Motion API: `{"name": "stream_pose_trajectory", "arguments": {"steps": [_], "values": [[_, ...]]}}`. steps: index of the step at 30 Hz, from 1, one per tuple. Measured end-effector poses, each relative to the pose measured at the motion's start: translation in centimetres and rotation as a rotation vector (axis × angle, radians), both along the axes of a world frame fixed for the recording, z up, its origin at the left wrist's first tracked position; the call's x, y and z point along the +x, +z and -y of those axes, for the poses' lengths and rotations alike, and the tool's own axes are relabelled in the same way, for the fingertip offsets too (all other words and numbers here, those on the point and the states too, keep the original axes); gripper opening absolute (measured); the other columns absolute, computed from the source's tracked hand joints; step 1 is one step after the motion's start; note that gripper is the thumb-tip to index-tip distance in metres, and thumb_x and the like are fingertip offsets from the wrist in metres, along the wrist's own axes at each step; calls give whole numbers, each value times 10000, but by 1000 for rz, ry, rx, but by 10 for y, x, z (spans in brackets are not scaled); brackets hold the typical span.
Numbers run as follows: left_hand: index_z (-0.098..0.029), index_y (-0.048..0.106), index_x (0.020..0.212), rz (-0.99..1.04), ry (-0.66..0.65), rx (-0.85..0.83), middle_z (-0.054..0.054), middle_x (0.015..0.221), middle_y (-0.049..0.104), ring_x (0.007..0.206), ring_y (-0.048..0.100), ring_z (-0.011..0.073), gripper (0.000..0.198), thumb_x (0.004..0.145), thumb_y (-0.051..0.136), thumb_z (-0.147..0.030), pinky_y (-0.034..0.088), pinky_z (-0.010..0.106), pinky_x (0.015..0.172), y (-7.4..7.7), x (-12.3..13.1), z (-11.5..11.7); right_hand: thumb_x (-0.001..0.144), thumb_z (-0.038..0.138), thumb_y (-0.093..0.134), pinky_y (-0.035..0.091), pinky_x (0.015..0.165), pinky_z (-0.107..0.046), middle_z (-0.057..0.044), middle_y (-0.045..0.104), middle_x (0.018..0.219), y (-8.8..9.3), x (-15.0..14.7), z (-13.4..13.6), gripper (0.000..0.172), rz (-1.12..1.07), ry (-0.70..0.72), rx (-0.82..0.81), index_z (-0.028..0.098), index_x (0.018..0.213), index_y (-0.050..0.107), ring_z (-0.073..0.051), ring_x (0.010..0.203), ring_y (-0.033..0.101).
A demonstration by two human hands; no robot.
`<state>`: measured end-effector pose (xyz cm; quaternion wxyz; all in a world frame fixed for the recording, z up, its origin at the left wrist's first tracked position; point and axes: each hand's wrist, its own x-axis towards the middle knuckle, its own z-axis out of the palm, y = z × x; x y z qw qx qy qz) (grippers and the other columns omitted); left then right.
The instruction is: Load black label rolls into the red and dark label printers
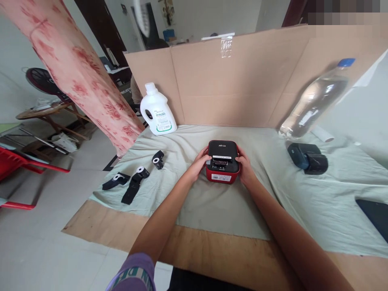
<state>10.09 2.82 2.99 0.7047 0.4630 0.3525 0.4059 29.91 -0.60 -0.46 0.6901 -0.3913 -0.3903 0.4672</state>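
Observation:
A small red-and-black label printer [223,150] rests on the cloth in front of me, its top cover down and a white label strip across its front. My left hand [200,162] grips its left side, with the thumb at the top edge. On the opposite side, my right hand [245,165] is closed around the right wall. The fingers behind the printer are partly hidden. Off to the left lie several black rolls with white cores: one partly unrolled roll [135,184], another roll [117,180] and a smaller roll [157,159].
A white detergent jug [159,113] stands at the back left before a cardboard screen [224,85]. On the right are a large clear bottle with a blue cap [317,99], a dark device [307,157] and a flat black object [374,214]. A wooden edge [212,244] borders the cloth in front.

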Motion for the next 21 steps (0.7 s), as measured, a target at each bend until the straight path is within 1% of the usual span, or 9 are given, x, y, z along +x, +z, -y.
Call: {"name": "stream_pose_trajectory", "arguments": {"steps": [5, 10, 13, 15, 19, 21], "values": [[-325, 506, 1422, -67, -17, -39, 0, 1384, 622, 1206, 608, 241, 695, 743, 641, -275, 480, 356, 1001, 0, -2, -2, 724, 392, 647, 387, 1156, -520, -3, 636, 1379, 0, -1, 5, 571, 30, 6, 17, 315, 1288, 605, -299, 1354, 513], [-350, 500, 1417, -61, -36, -42, -25, 1452, 565, 1217, 600, 233, 678, 757, 649, -305, 476, 345, 992, -1, -3, -5, 759, 493, 656, 371, 1174, -522, 8, 626, 1396, 4, -1, 7, 514, 11, 31, -12, 330, 1245, 632, -295, 1383, 489], [-356, 496, 1422, -60, -44, -33, -24, 1446, 568, 1211, 604, 233, 668, 773, 652, -322, 475, 345, 990, -2, -4, -6, 743, 446, 670, 371, 1176, -511, 16, 624, 1396, 4, -1, 8, 512, -11, 33, -22, 329, 1240, 635, -289, 1369, 503], [-367, 498, 1420, -60, -54, -31, -29, 1436, 576, 1193, 614, 229, 666, 775, 654, -314, 480, 339, 980, -4, -6, -6, 732, 393, 663, 395, 1159, -504, 19, 622, 1398, 3, 1, 7, 508, -13, 35, -30, 325, 1234, 640, -289, 1347, 522], [-370, 503, 1426, -58, -66, -30, -26, 1434, 581, 1150, 634, 224, 691, 760, 667, -288, 490, 337, 972, -5, -7, -7, 718, 317, 630, 501, 1052, -481, 11, 664, 1335, 3, 4, 5, 565, 16, 43, -60, 314, 1284, 619, -295, 1253, 590], [-360, 505, 1431, -64, -56, -28, -20, 1438, 579, 1154, 633, 230, 701, 755, 674, -285, 491, 346, 982, -3, -7, -7, 714, 300, 628, 529, 1013, -466, 5, 685, 1299, 4, 5, 3, 594, 29, 41, -76, 307, 1308, 607, -294, 1215, 614]]}}
